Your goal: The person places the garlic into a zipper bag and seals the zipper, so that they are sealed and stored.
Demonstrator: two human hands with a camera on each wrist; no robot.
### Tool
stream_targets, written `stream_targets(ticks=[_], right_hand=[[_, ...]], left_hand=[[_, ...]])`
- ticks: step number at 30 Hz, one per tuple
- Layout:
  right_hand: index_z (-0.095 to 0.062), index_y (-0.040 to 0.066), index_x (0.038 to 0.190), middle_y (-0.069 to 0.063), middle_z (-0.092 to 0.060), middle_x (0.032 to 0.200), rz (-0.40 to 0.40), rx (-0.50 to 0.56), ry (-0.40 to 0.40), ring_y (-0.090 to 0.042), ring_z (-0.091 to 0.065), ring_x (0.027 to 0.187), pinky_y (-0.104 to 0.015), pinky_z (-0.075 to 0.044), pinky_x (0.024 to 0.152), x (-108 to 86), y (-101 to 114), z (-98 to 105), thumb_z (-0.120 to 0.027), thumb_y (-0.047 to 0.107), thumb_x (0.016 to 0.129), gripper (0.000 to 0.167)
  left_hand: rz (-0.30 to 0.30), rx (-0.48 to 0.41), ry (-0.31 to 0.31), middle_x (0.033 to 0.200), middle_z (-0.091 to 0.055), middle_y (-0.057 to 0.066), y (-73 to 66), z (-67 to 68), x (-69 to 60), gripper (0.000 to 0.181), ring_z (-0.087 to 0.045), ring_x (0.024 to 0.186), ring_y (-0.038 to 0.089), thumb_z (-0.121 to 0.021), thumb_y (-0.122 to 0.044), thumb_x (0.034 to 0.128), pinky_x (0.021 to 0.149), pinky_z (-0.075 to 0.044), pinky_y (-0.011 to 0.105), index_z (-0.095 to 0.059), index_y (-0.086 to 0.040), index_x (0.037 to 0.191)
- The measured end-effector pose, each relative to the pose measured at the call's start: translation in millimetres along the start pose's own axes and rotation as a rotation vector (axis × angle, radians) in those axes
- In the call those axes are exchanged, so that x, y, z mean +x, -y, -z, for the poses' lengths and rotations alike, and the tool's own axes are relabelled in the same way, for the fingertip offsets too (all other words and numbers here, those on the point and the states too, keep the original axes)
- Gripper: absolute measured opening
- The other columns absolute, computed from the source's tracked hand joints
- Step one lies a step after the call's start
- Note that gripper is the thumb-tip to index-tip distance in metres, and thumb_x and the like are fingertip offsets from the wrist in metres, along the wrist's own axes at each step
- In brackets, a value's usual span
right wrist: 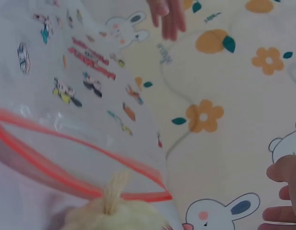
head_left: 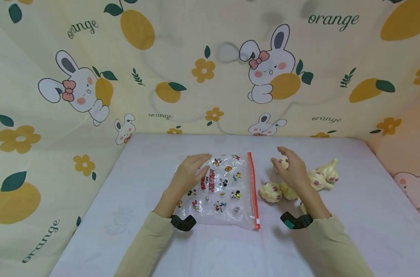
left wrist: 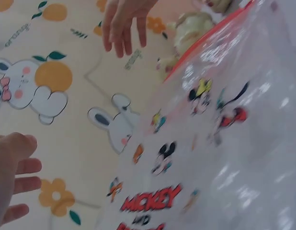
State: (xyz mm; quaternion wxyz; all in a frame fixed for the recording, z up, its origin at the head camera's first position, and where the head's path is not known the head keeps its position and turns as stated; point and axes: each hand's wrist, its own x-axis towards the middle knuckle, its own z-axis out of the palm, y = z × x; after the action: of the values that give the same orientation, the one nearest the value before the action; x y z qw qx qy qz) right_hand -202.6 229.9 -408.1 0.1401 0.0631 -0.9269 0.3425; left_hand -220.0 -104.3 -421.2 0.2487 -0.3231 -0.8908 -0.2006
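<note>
A clear zip bag (head_left: 210,209) printed with cartoon figures lies flat, its red zip edge (head_left: 253,188) toward the right. Over its left part hovers my left hand (head_left: 187,175), fingers extended and thumb apart, holding nothing. My right hand (head_left: 294,173) is above several garlic bulbs (head_left: 270,192) right of the bag; its fingers are loosely bent with nothing between them. It hides some bulbs partly. In the right wrist view, the bag's red-edged mouth (right wrist: 81,139) gapes a little, and a garlic bulb (right wrist: 114,213) sits just in front of it.
Everything lies on a white-covered table (head_left: 126,215). A cloth (head_left: 210,92) printed with rabbits and oranges hangs behind and at the sides. Two more garlic bulbs (head_left: 329,172) lie at the right of the group. Each wrist wears a black device (head_left: 183,223).
</note>
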Motion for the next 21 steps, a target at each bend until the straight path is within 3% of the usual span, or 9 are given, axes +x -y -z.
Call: stream_targets(ticks=[8, 17, 21], right_hand=[[-0.047, -0.003, 0.135, -0.027, -0.055, 0.133, -0.003, 0.063, 0.002, -0.043, -0.054, 0.118, -0.058, -0.053, 0.094, -13.9, 4.6, -5.0, -0.056, 0.020, 0.098, 0.045], [-0.055, -0.002, 0.126, -0.024, -0.063, 0.124, 0.003, 0.105, 0.013, -0.042, -0.063, 0.107, -0.057, -0.055, 0.089, -24.9, 8.2, -9.1, -0.055, 0.022, 0.098, 0.037], [-0.059, -0.004, 0.121, -0.024, -0.065, 0.120, -0.014, 0.118, 0.023, -0.041, -0.064, 0.106, -0.056, -0.055, 0.091, -28.9, 7.3, -10.6, -0.057, 0.019, 0.097, 0.033]], left_hand=[[-0.215, -0.042, -0.004, 0.114, -0.073, 0.005, -16.0, -12.8, -6.3, 0.029, -0.070, 0.105, 0.018, -0.068, -0.013, 0.0881, 0.094, -0.058, 0.030, -0.068, -0.008, 0.117], [-0.392, -0.040, 0.021, 0.109, -0.075, 0.001, -40.3, -26.0, -12.3, 0.024, -0.070, 0.103, 0.013, -0.071, -0.014, 0.0844, 0.094, -0.057, 0.029, -0.072, -0.009, 0.108], [-0.436, -0.055, 0.038, 0.108, -0.075, 0.001, -53.4, -29.7, -14.4, 0.021, -0.070, 0.103, 0.013, -0.072, -0.015, 0.0847, 0.094, -0.057, 0.030, -0.073, -0.011, 0.106]])
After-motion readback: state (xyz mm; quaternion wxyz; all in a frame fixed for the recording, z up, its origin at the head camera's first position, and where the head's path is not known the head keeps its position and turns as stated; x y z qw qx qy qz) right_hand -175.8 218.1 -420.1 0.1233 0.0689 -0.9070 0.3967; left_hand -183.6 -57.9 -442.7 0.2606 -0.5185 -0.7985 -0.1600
